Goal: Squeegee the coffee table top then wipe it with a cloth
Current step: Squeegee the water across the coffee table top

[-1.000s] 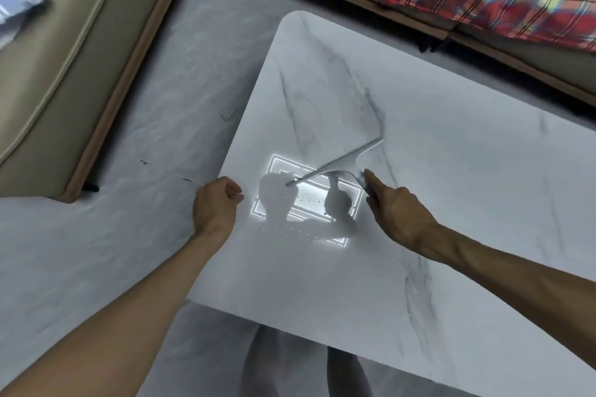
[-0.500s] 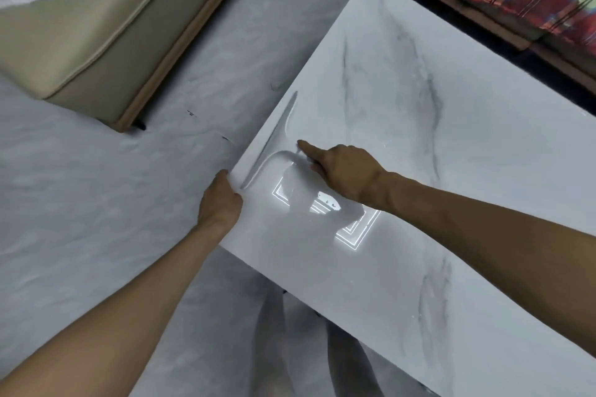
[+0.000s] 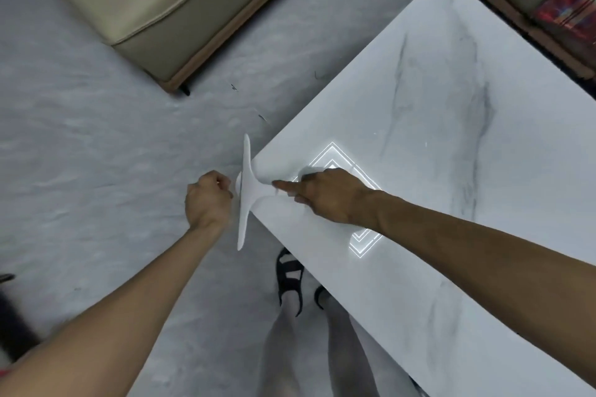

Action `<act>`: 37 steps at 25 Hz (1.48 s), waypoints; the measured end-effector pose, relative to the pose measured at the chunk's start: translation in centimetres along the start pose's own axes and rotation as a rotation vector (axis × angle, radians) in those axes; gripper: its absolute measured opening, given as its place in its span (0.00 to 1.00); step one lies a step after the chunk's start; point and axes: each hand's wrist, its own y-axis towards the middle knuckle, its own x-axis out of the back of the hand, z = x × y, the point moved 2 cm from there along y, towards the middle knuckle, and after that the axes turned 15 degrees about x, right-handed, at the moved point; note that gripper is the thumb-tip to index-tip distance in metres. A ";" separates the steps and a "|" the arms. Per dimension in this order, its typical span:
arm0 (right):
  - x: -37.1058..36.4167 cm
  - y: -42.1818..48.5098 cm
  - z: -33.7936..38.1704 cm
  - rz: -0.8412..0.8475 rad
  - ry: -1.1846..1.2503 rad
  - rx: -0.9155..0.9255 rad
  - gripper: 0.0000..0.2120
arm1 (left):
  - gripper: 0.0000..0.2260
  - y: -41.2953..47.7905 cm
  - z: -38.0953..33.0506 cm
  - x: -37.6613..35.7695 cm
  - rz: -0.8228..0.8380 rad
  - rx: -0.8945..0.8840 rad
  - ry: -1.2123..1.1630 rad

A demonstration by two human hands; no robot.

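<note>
The squeegee [image 3: 246, 190] sits at the near left corner of the coffee table [image 3: 435, 106], its blade hanging past the edge over the floor [image 3: 96, 138]. The right hand [image 3: 325, 196] grips its handle, index finger stretched along it. The left hand [image 3: 208, 200] is curled into a fist just beside the blade, off the tabletop, with nothing visible in it.

The squeegee [image 3: 245, 203] lies between the left hand [image 3: 208, 200] and the right hand [image 3: 325, 195], at the near corner of the coffee table [image 3: 451, 155]; a sofa [image 3: 154, 10] stands beyond.
</note>
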 end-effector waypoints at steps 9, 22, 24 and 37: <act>-2.2 -10.5 -3.7 0.005 0.023 -0.279 0.24 | 0.18 -1.3 0.3 -3.6 0.336 -0.244 0.241; -5.1 -3.4 2.7 0.027 0.042 -0.183 0.18 | 0.13 -1.3 0.6 -2.4 0.167 -0.293 0.201; -6.0 -7.5 1.1 0.013 0.054 -0.252 0.17 | 0.16 -2.4 0.5 -3.7 0.263 -0.364 0.301; -7.2 -11.3 2.9 0.089 0.156 -0.202 0.15 | 0.13 -7.3 0.0 -7.0 0.177 -0.346 0.203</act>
